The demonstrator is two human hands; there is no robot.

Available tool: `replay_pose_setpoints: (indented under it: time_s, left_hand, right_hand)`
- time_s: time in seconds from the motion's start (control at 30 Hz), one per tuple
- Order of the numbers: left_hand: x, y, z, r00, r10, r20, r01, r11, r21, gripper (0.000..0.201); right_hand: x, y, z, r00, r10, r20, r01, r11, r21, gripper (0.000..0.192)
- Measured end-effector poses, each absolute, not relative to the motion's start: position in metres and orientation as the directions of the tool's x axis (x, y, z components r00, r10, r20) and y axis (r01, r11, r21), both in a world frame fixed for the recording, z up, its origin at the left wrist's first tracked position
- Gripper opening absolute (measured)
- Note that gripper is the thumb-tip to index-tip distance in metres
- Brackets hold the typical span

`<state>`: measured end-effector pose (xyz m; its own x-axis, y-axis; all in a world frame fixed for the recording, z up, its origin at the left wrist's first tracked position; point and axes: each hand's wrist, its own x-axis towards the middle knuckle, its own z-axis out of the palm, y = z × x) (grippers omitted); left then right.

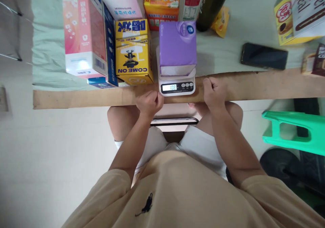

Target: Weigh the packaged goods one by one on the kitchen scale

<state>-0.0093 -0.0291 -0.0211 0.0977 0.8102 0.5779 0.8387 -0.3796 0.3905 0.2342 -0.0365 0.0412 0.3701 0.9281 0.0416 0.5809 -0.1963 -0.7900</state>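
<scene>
A white digital kitchen scale (177, 89) stands near the table's front edge, its display reading what looks like 108. On its platform rests a purple pack (177, 45) with a white lower end, perhaps tissues; neither hand touches it. My left hand (150, 102) is closed in a fist at the wooden edge, close to the scale's front left corner. To the right of the scale, my right hand (215, 91) is also a fist and lies on the edge strip. Nothing shows in either fist. Left of the scale is a yellow box (133, 57) marked COME ON.
A tall pink-and-white box (85, 35) and a dark blue box (109, 48) stand at left. Behind the scale are an orange box (162, 7) and a dark bottle (213, 4). A black phone (264, 56) lies at right. A green stool (291, 129) stands beside the table.
</scene>
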Motion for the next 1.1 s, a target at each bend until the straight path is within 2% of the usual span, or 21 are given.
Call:
replay_pose_setpoints:
  time_s: [0.13, 0.37, 0.73, 0.97, 1.1]
  left_hand:
    - [-0.009, -0.029, -0.02, 0.129, 0.75, 0.649, 0.831, -0.438, 0.342, 0.04]
    - [-0.011, -0.03, -0.019, 0.116, 0.824, 0.554, 0.812, -0.4, 0.425, 0.042]
    - [-0.008, -0.028, -0.015, 0.118, 0.817, 0.564, 0.816, -0.404, 0.414, 0.042]
    - [-0.004, -0.026, -0.01, 0.181, 0.692, 0.699, 0.827, -0.491, 0.272, 0.039]
    - [-0.005, -0.025, -0.008, 0.157, 0.71, 0.686, 0.811, -0.49, 0.321, 0.04]
  right_hand:
    - [0.23, -0.033, 0.045, 0.411, 0.911, 0.031, 0.55, -0.221, -0.805, 0.045]
    - [0.231, -0.027, 0.041, 0.432, 0.901, 0.052, 0.547, -0.216, -0.809, 0.044]
    - [0.232, -0.03, 0.042, 0.412, 0.909, 0.069, 0.499, -0.161, -0.852, 0.046]
    - [0.229, -0.028, 0.044, 0.399, 0.914, 0.078, 0.444, -0.118, -0.888, 0.045]
    - [0.232, -0.031, 0.038, 0.376, 0.917, 0.133, 0.449, -0.055, -0.892, 0.044]
